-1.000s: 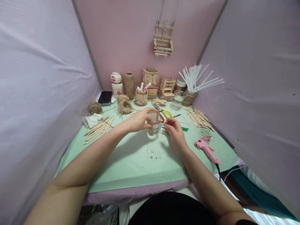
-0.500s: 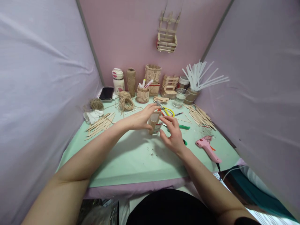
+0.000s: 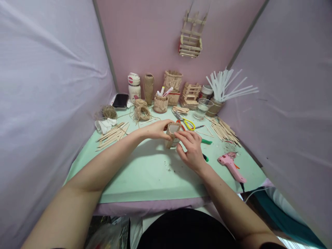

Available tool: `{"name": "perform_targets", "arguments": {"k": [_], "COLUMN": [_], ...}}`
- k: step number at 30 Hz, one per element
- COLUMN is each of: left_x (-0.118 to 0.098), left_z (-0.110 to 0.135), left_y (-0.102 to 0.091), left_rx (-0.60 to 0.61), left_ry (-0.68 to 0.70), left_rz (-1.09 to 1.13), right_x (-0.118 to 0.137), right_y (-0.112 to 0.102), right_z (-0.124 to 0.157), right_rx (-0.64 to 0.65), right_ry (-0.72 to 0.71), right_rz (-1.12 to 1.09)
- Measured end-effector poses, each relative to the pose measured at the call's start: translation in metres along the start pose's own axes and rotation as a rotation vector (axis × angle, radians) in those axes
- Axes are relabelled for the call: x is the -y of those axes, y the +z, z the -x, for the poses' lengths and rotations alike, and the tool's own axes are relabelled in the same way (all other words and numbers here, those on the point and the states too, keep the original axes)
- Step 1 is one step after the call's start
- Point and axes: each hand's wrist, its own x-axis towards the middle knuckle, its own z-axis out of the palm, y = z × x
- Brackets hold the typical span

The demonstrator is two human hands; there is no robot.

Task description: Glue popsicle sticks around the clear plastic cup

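Observation:
A small open-topped box (image 3: 169, 142), partly faced with wooden strips and pale inside, stands in front of me on the green cloth. My left hand (image 3: 157, 130) is closed around its left side, thumb across the near face and fingers behind. My right hand (image 3: 190, 148) is at the right side, with fingertips bent onto the rim and near face and the thumb lower down. My fingers hide part of the right face. Just behind the box lie scissors (image 3: 188, 124) with yellow and red handles. A green-handled tool (image 3: 206, 141) is partly covered by my right hand.
A pink glue gun (image 3: 231, 167) lies at the right. Wooden sticks (image 3: 225, 131) lie right, more sticks (image 3: 112, 136) left. Along the back stand a twine coil (image 3: 141, 111), a pen cup (image 3: 160, 104), a water cup (image 3: 202, 109) and a pot of white glue sticks (image 3: 214, 107).
My right fingers have moved from the box's right rim over onto its near face. My left hand has drawn down closer around the box. The view has shifted slightly.

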Motion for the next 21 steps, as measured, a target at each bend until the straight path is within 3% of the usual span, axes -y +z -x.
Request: {"name": "perform_targets", "arguments": {"k": [13, 21], "left_x": [-0.0045, 0.0041], "left_z": [0.002, 0.0009], "left_y": [-0.0003, 0.0005], "left_rx": [-0.019, 0.005], "left_ry": [-0.019, 0.002], "left_rz": [-0.04, 0.025], "right_x": [-0.002, 0.0005], "right_y": [0.0011, 0.0022], "right_z": [-0.0004, 0.0028], "right_rx": [-0.007, -0.004], "right_ry": [0.004, -0.001], "right_rz": [-0.038, 0.012]}}
